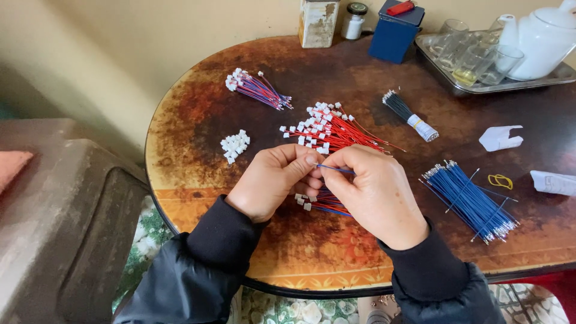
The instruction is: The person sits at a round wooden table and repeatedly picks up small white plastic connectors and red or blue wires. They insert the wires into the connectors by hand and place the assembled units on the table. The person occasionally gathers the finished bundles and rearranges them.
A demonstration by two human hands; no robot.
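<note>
Thin blue wire point(336, 170), pinched between fingers point(312, 161)

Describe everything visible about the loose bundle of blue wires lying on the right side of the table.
The loose bundle of thin blue insulated wires lies flat on the rusty-patterned round table, to the right of the right hand and apart from it. The strands run diagonally from upper left to lower right, roughly parallel, fanning slightly. Both ends show small bare metal tips. A few strands lie crossed over the rest. Nothing binds the bundle; a yellow rubber band lies just beside it.
</note>
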